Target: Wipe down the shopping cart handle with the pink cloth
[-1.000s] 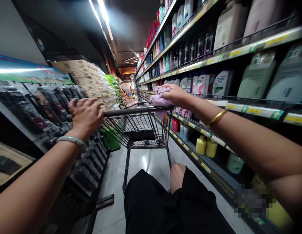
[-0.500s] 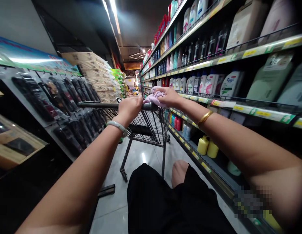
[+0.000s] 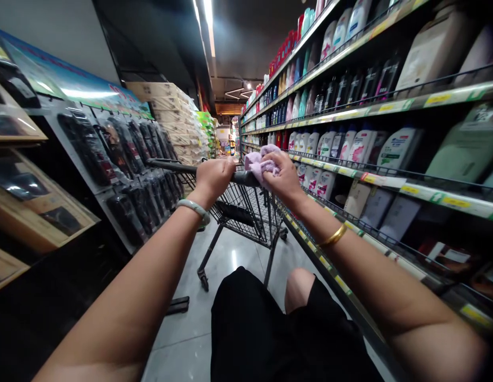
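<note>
A black wire shopping cart [image 3: 246, 212] stands in front of me, its dark handle bar [image 3: 170, 165] running across at a slant. My left hand [image 3: 215, 178] is closed round the middle of the bar, a pale bangle on its wrist. At the bar's right end, my right hand [image 3: 283, 175] grips a crumpled light purple cloth [image 3: 253, 162], which lies against the bar end. A gold bangle circles the right wrist. The fingertips of my right hand are partly hidden in the cloth.
Shelves of bottles [image 3: 361, 146] line the right side. On the left hang packaged dark items [image 3: 129, 207], with wooden-looking boxes [image 3: 51, 204] nearer and stacked cartons [image 3: 167, 116] farther back. Grey tiled floor [image 3: 183, 339] shows below, with a black bar-like base [image 3: 177, 305] on it.
My right hand and the cloth have shifted slightly right and down, with the cloth now more bunched. The camera view has turned a little left. My left hand still holds the bar.
</note>
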`<state>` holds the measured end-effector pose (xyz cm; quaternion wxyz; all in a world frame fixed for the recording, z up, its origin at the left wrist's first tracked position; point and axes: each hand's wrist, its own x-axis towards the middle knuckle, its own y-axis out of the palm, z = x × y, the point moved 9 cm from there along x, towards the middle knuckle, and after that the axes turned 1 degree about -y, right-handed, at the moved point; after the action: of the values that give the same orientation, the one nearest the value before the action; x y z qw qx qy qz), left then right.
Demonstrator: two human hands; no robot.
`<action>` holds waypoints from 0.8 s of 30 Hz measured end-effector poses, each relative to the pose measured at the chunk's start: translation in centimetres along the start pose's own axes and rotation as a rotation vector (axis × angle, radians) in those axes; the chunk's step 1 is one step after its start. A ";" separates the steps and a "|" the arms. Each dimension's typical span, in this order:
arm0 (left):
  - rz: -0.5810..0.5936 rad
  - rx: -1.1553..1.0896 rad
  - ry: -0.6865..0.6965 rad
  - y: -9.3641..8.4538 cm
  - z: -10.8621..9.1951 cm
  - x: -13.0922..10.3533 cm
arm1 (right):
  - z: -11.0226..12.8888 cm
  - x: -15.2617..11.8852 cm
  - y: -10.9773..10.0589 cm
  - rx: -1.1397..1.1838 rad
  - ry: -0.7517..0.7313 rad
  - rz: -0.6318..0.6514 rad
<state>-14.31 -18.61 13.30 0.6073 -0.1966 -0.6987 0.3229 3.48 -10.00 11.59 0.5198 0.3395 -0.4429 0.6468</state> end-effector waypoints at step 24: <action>-0.178 -0.365 0.170 -7.4 -1.3 -5.0 | -3.6 -11.1 3.5 0.131 0.312 -0.323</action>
<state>-11.23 -26.99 14.88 0.6446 -0.2675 -0.7064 0.1186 2.69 -10.98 -0.51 0.6556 0.3349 -0.2541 0.6272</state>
